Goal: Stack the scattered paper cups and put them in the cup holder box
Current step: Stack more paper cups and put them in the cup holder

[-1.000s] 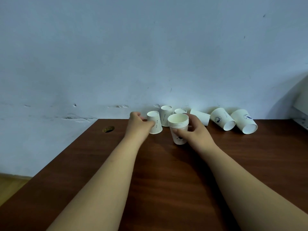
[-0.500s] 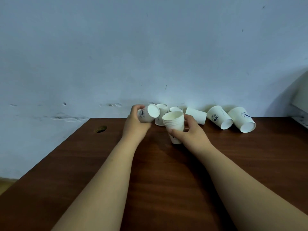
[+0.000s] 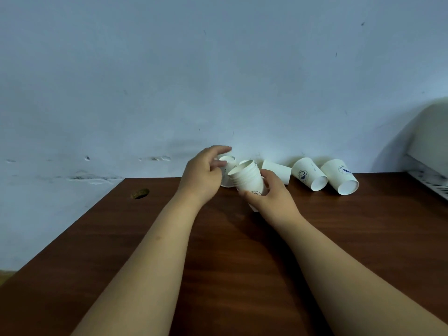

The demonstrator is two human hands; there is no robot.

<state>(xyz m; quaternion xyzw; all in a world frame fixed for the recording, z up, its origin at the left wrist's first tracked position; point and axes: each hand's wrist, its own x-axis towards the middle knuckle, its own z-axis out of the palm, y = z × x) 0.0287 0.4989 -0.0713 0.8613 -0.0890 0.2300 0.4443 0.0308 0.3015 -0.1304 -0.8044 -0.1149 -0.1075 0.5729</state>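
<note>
At the far edge of the table (image 3: 242,263), head view: your right hand (image 3: 271,197) wraps the stack (image 3: 247,180), tilted mouth-left to take the next cup. Your left hand (image 3: 201,175) hovers beside it, fingers loose, holding nothing. Three loose cups (image 3: 308,174) lie to the right, and at least one standing cup (image 3: 228,170) is behind your hands. No holder box shows.

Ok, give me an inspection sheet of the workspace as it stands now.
Surface: brown table, grommet hole at left.
Job's things: tilted cup stack; three lying cups to its right; more cups part-hidden behind the hands; holder box not seen.
Clutter: nothing seen.
Grippers: right hand grips the cup stack; left hand is open beside its rim.
Cables: nothing seen.
Surroundings: scuffed pale wall; white object at right edge.
</note>
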